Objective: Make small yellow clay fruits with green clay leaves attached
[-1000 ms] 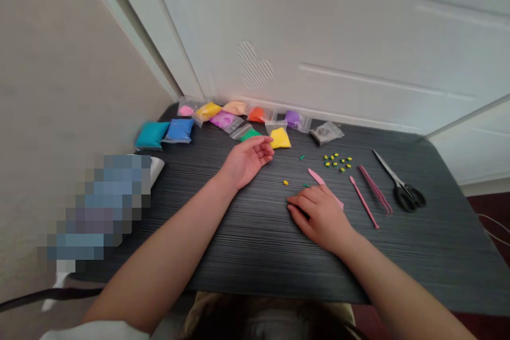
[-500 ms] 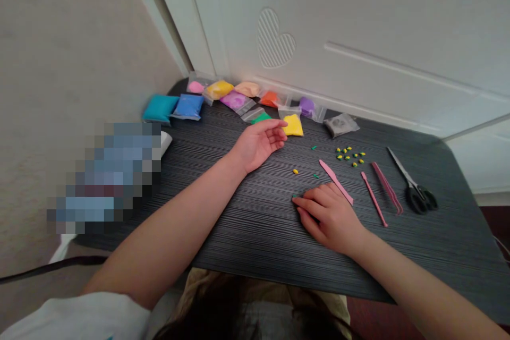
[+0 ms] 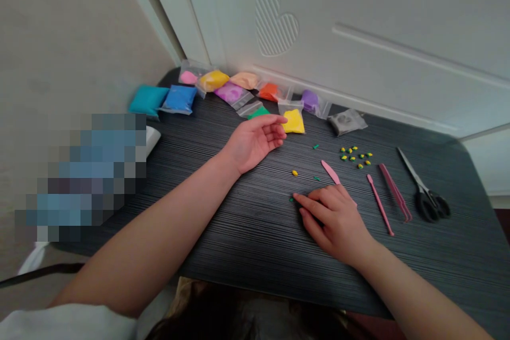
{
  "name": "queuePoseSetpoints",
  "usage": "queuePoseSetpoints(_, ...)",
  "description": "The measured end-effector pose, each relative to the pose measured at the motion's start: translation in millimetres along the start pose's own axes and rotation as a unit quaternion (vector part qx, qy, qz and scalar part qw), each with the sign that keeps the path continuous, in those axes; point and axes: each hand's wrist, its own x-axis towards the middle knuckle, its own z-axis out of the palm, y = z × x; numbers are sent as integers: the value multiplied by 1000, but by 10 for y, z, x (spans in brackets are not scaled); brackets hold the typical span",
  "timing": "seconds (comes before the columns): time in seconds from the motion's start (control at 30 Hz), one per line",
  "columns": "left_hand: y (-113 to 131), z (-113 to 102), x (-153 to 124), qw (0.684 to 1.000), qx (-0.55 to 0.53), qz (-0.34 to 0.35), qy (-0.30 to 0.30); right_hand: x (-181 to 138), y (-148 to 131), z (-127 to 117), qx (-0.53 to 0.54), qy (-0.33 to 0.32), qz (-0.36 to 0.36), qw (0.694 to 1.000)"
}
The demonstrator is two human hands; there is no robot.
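My right hand (image 3: 334, 218) rests low over the dark table (image 3: 247, 234), its index finger stretched out and the thumb apart from it. Right at that fingertip lies a tiny green clay bit (image 3: 291, 200). My left hand (image 3: 255, 141) lies on its side with the palm turned inward, fingers loosely bent and holding nothing. Between the hands sits a small yellow clay piece (image 3: 295, 173). Two more green strips (image 3: 316, 178) lie beyond my right hand. A pink clay knife (image 3: 330, 171) is partly covered by that hand.
Several yellow-and-green clay pieces (image 3: 353, 158) sit in a group. To the right lie a pink stick tool (image 3: 380, 204), pink tweezers (image 3: 394, 191) and black-handled scissors (image 3: 428, 199). Bags of coloured clay (image 3: 214, 81) line the back edge, before a white panel (image 3: 370, 5).
My right index fingertip has lifted slightly off the green bit, which now shows more fully. My left hand keeps its pose. The camera view has shifted a little.
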Motion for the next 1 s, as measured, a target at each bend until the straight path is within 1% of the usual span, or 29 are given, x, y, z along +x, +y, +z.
queuePoseSetpoints(0.1, -1, 5, 0, 1000, -3, 0, 1, 11, -2, -1, -2, -2, -5, 1000)
queuePoseSetpoints(0.3, -5, 5, 4, 1000, -1, -1, 0, -3, 2, -13, -4, 19, -23, 1000)
queuePoseSetpoints(0.43, -3, -1, 4, 1000, -1, -1, -2, 5, -8, -10, -12, 10, -31, 999)
queuePoseSetpoints(0.63, -9, -6, 2, 1000, -3, -1, -2, 33, -10, -8, -4, 10, -22, 1000)
queuePoseSetpoints(0.83, 2, -21, 12, 999, -35, -5, 3, 23, 11, 0, -7, 47, -1, 999)
queuePoseSetpoints(0.9, 10, -33, 5, 998, -55, 0, -7, 22, 18, -3, -9, 56, 10, 998)
queuePoseSetpoints(1.0, 29, -50, -14, 995, -93, 1, -40, 29, 19, -11, -7, 67, 23, 997)
